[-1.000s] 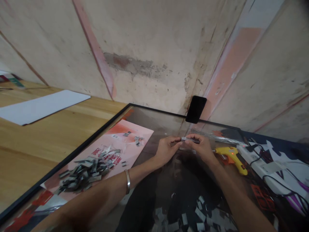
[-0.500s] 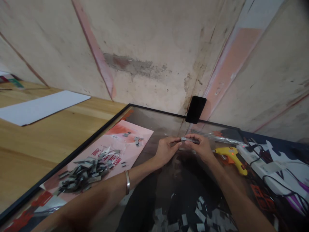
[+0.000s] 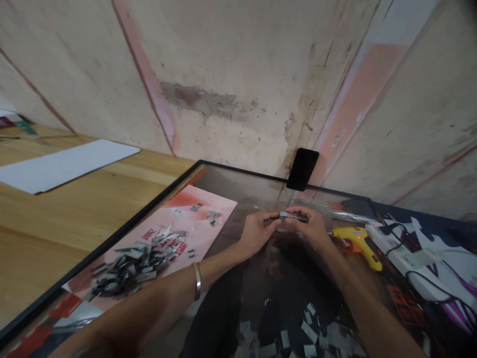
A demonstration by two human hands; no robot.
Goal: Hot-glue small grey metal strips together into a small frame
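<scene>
Between my two hands, over the dark glossy tabletop (image 3: pixel 231 226), is a small dark strip with a pale grey end (image 3: pixel 294 216). My left hand (image 3: pixel 258 231) pinches at its left, pale end with thumb and forefinger. The fingers of my right hand (image 3: pixel 311 226) are closed on its right part. To the left, a heap of small grey pieces (image 3: pixel 130 266) lies on a pink printed sheet (image 3: pixel 219 211). More pale grey pieces (image 3: pixel 309 332) are scattered near the front edge.
A yellow glue gun (image 3: pixel 357 241) lies right of my right hand, beside a white power strip (image 3: pixel 391 248) with cables. A black phone (image 3: pixel 302 169) leans at the wall. Clear plastic strips (image 3: pixel 343 214) lie behind. White paper (image 3: pixel 70 164) rests on the wooden table (image 3: pixel 112 199).
</scene>
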